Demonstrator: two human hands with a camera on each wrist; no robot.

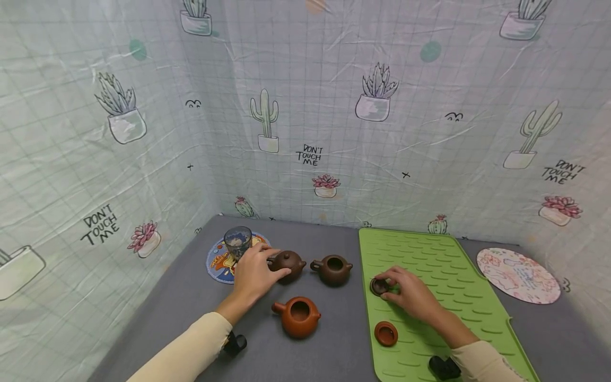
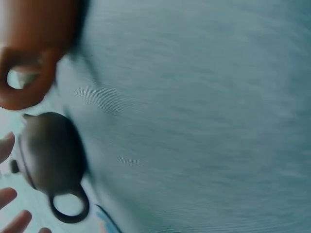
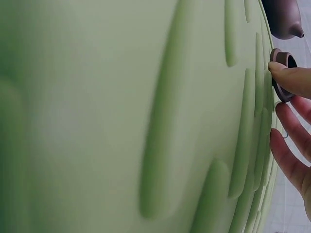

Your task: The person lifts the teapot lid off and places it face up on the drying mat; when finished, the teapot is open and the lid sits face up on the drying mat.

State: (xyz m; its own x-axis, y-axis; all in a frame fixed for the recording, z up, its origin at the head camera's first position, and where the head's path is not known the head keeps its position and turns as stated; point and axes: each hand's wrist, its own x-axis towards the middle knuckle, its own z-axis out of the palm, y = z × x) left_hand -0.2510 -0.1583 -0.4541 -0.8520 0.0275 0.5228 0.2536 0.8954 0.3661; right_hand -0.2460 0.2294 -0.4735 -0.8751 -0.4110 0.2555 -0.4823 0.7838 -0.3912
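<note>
My left hand point(image 1: 254, 273) is beside a dark brown teapot point(image 1: 289, 266) whose lid is on. In the left wrist view its spread fingertips point(image 2: 17, 222) are apart from that teapot's knob side. My right hand point(image 1: 411, 292) pinches a dark teapot lid point(image 1: 379, 287) between thumb and fingers at the green mat's left edge; in the right wrist view the lid point(image 3: 282, 80) shows its hollow underside. A second dark teapot point(image 1: 335, 270) stands lidless between the hands. Nearer to me is a lidless reddish-orange teapot point(image 1: 299, 317). Its matching-coloured lid point(image 1: 386, 333) lies upturned on the mat.
The ribbed green mat point(image 1: 415, 249) covers the right of the grey table point(image 1: 334, 345). A glass point(image 1: 238, 241) stands on a blue round mat point(image 1: 216, 263) at the back left. A pink floral oval mat point(image 1: 517, 276) lies at the far right. Patterned cloth walls enclose the table.
</note>
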